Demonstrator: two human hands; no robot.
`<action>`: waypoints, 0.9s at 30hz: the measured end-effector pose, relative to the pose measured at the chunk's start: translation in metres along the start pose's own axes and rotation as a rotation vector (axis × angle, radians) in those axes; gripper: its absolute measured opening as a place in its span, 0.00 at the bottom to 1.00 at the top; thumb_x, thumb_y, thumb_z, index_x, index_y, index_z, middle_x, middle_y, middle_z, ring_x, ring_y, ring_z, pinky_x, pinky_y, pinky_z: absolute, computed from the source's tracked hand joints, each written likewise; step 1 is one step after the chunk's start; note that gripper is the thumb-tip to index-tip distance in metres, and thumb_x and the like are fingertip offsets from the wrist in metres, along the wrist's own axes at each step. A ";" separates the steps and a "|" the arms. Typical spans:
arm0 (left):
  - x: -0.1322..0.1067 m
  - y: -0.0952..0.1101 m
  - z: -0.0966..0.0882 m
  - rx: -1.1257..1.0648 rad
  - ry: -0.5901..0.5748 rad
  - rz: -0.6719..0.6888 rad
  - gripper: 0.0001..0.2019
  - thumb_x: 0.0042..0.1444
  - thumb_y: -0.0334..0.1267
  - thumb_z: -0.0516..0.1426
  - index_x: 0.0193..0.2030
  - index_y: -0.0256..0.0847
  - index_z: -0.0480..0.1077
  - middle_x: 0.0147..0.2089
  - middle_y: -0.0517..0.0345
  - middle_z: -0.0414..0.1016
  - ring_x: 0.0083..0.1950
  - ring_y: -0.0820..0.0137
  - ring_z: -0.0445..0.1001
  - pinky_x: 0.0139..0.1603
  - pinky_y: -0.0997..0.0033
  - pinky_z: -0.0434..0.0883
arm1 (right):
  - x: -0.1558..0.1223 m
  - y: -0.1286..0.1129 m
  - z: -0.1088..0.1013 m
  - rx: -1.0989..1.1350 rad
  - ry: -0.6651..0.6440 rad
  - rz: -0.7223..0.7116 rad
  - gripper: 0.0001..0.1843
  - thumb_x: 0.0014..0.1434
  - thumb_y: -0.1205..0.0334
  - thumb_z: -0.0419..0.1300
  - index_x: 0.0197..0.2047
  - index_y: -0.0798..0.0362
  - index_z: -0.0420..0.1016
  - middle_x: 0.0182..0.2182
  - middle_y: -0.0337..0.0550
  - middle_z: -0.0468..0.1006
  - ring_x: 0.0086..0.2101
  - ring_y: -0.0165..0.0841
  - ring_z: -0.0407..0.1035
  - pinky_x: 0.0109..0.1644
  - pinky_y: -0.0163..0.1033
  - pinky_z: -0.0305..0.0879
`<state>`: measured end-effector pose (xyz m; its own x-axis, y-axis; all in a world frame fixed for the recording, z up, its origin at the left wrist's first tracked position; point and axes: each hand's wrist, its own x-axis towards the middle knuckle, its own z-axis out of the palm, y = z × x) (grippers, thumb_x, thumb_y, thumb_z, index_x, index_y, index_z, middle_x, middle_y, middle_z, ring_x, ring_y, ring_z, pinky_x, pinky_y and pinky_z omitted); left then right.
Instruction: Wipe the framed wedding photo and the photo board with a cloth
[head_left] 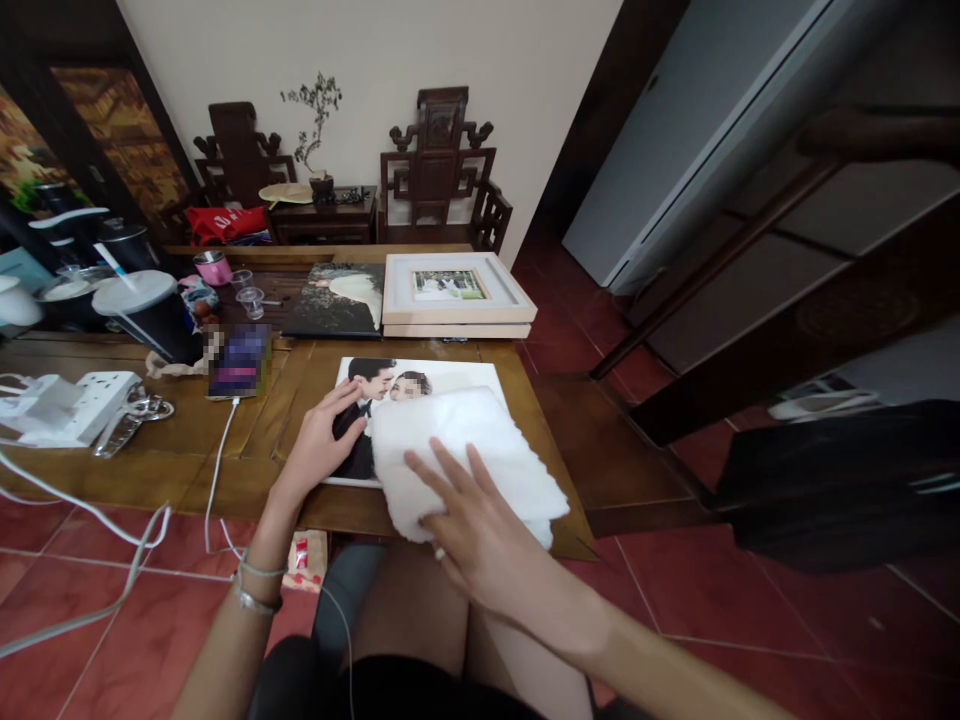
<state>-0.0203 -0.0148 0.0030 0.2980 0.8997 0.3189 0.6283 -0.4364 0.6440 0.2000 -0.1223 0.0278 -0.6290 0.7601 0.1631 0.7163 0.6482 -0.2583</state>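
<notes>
A photo panel (355, 462) with a picture of two people lies flat near the table's front edge. Across its right part is spread a white towel (495, 440), which hides much of the picture and hangs past the panel's near edge. My right hand (469, 515) rests on the towel with its fingers spread, a ring on one finger. On the panel's left side lies my left hand (324, 440), fingers stretched out over the picture and thumb apart. Neither hand is wrapped round anything.
Behind the panel are stacked white frames (517, 290) and a dark photo panel (319, 310). To the left are a phone (238, 362) on a charging cable, a lidded black cup (154, 315) and a power strip (101, 400). Carved chairs (442, 150) stand by the wall.
</notes>
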 end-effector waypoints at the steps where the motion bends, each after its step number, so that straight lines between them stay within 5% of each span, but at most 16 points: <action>1: 0.000 0.000 0.001 0.006 0.000 0.001 0.22 0.60 0.40 0.53 0.60 0.35 0.68 0.65 0.46 0.64 0.68 0.62 0.61 0.69 0.57 0.56 | -0.001 -0.001 -0.002 0.005 -0.013 -0.013 0.11 0.49 0.73 0.57 0.35 0.55 0.78 0.66 0.55 0.57 0.66 0.59 0.41 0.64 0.71 0.40; 6: -0.002 -0.001 0.006 0.027 0.005 0.014 0.21 0.62 0.40 0.51 0.61 0.38 0.67 0.67 0.48 0.63 0.69 0.62 0.57 0.70 0.54 0.54 | 0.024 0.023 -0.009 -0.008 -0.034 0.032 0.13 0.50 0.74 0.55 0.35 0.52 0.78 0.65 0.48 0.60 0.67 0.50 0.43 0.66 0.65 0.42; 11: -0.003 -0.001 0.006 0.022 0.018 0.026 0.21 0.63 0.40 0.50 0.62 0.40 0.65 0.67 0.49 0.63 0.69 0.62 0.57 0.69 0.52 0.54 | 0.077 0.061 -0.017 -0.100 -0.016 0.221 0.17 0.54 0.74 0.53 0.44 0.57 0.77 0.64 0.55 0.61 0.65 0.52 0.47 0.63 0.67 0.45; 14: -0.004 0.000 0.005 0.020 0.012 0.003 0.22 0.64 0.41 0.48 0.63 0.38 0.64 0.68 0.48 0.61 0.70 0.62 0.56 0.70 0.53 0.53 | 0.089 0.059 -0.016 -0.158 0.004 0.279 0.17 0.55 0.73 0.53 0.46 0.58 0.77 0.64 0.58 0.61 0.65 0.55 0.47 0.62 0.68 0.47; 22: -0.004 -0.003 0.007 0.035 -0.066 -0.064 0.26 0.65 0.40 0.44 0.68 0.35 0.56 0.71 0.47 0.53 0.73 0.62 0.47 0.71 0.52 0.49 | 0.011 -0.004 0.004 0.036 -0.031 0.025 0.13 0.49 0.72 0.58 0.37 0.51 0.78 0.66 0.48 0.59 0.66 0.54 0.41 0.66 0.69 0.37; 27: -0.004 -0.006 0.008 0.030 -0.067 -0.046 0.25 0.65 0.40 0.45 0.68 0.40 0.56 0.71 0.49 0.53 0.73 0.61 0.48 0.70 0.49 0.49 | -0.010 -0.003 -0.012 0.100 -0.055 -0.032 0.16 0.45 0.76 0.55 0.33 0.51 0.78 0.66 0.43 0.58 0.67 0.47 0.41 0.68 0.63 0.40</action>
<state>-0.0198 -0.0161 -0.0077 0.3155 0.9177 0.2415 0.6633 -0.3953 0.6354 0.2073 -0.1313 0.0382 -0.6685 0.7338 0.1207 0.6637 0.6619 -0.3484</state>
